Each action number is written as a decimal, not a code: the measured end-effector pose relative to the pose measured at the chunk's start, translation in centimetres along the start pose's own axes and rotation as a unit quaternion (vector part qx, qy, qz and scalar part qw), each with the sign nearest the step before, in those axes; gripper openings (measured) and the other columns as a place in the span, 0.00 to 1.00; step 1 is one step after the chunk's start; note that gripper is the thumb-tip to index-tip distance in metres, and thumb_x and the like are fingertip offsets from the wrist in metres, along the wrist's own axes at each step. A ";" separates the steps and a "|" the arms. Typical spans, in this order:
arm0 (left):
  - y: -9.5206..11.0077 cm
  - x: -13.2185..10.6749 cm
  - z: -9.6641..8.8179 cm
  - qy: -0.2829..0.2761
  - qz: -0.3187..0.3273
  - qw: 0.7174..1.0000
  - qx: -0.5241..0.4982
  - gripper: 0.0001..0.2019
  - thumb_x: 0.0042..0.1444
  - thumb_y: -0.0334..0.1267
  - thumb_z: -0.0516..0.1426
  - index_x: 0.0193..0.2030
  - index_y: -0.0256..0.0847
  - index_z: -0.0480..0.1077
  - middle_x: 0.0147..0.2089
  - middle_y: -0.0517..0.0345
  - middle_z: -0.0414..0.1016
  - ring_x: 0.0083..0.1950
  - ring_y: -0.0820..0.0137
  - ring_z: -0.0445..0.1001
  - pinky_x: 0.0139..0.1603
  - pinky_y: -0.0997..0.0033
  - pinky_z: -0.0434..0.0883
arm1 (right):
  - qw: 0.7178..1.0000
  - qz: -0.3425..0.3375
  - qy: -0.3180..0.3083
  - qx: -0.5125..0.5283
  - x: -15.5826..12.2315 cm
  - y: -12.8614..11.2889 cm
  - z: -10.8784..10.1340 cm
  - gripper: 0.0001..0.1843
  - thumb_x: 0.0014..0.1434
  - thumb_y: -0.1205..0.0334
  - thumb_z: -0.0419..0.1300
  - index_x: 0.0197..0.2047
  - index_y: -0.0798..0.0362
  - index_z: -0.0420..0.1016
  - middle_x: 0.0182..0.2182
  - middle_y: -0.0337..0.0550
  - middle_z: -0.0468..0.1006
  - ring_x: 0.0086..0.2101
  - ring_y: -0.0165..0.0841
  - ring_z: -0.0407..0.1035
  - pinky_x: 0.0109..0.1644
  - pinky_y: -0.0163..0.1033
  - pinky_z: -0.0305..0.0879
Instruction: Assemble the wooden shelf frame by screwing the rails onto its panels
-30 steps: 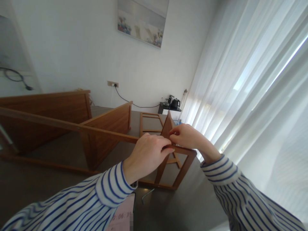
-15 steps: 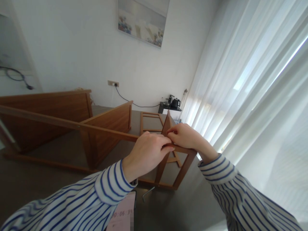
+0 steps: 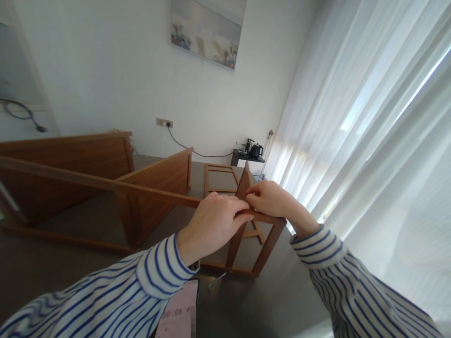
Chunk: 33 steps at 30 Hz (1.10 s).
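Observation:
A brown wooden shelf unit point(image 3: 158, 191) lies on its side on the floor, its boards standing between long rails. Near its right end, my left hand point(image 3: 216, 223) grips the upper rail, thumb on the near side and fingers over the top. My right hand point(image 3: 270, 201) is bent over the same rail just to the right, fingertips pinched together beside the rightmost shelf board point(image 3: 244, 180). Whatever those fingertips hold is too small or hidden to make out. An L-shaped metal hex key point(image 3: 216, 280) lies on the floor below the lower rail.
A phone point(image 3: 179, 307) showing a running timer lies close to me, partly behind my left sleeve. Beyond the unit a slatted wooden frame point(image 3: 221, 165) lies on the floor. A low cabinet point(image 3: 246, 162) carries a black kettle point(image 3: 256, 150). White curtains point(image 3: 352, 117) hang at right.
Both hands stay at the same spot on the rail, with hardly any finger movement. The whole view has shifted very slightly.

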<state>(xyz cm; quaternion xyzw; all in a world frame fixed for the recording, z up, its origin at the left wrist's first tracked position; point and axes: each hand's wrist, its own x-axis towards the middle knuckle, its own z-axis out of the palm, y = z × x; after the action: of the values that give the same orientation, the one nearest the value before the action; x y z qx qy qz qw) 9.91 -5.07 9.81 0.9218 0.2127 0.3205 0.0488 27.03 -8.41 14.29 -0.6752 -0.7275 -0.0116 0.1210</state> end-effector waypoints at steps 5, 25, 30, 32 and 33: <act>0.0 0.1 0.0 -0.002 0.001 1.000 -0.001 0.09 0.61 0.42 0.55 0.35 0.46 0.76 0.36 0.65 0.80 0.36 0.69 0.74 0.39 0.68 0.61 | 1.000 -0.004 -0.005 -0.001 0.0 0.0 -0.1 0.17 0.56 0.60 0.51 0.36 0.50 0.82 0.34 0.43 0.82 0.34 0.34 0.73 0.39 0.35 0.62; 0.0 0.9 -0.3 -0.042 -0.026 0.999 -0.004 0.12 0.60 0.46 0.54 0.33 0.44 0.75 0.33 0.59 0.80 0.31 0.68 0.74 0.34 0.70 0.63 | 0.994 -0.003 -0.027 0.108 0.6 0.9 0.1 0.16 0.55 0.65 0.52 0.39 0.53 0.81 0.31 0.40 0.81 0.33 0.33 0.71 0.39 0.34 0.62; -0.3 1.3 -0.2 -0.051 -0.072 0.996 -0.020 0.12 0.57 0.48 0.56 0.39 0.43 0.72 0.37 0.58 0.80 0.37 0.63 0.77 0.34 0.68 0.66 | 0.990 -0.005 -0.034 0.140 0.7 1.4 0.5 0.16 0.55 0.65 0.51 0.38 0.53 0.81 0.31 0.39 0.80 0.33 0.31 0.70 0.38 0.33 0.62; -0.6 1.4 0.0 -0.055 -0.082 0.995 -0.026 0.15 0.56 0.49 0.57 0.44 0.42 0.69 0.39 0.56 0.80 0.40 0.61 0.77 0.36 0.68 0.67 | 0.988 -0.003 -0.030 0.152 0.7 1.7 0.6 0.15 0.54 0.65 0.52 0.37 0.54 0.80 0.29 0.39 0.79 0.32 0.31 0.70 0.36 0.33 0.61; -0.7 1.6 0.0 -0.058 -0.078 0.995 -0.034 0.17 0.56 0.49 0.56 0.48 0.42 0.68 0.40 0.55 0.79 0.41 0.61 0.77 0.37 0.67 0.68 | 0.987 0.000 -0.025 0.157 0.7 1.8 0.7 0.14 0.54 0.65 0.52 0.38 0.55 0.79 0.29 0.39 0.78 0.31 0.31 0.69 0.36 0.33 0.61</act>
<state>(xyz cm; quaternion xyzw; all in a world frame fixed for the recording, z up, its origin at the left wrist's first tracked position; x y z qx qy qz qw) 10.74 -3.73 10.55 0.9174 0.2696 0.2684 0.1171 28.67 -7.44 13.49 -0.6476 -0.7234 0.1195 0.2075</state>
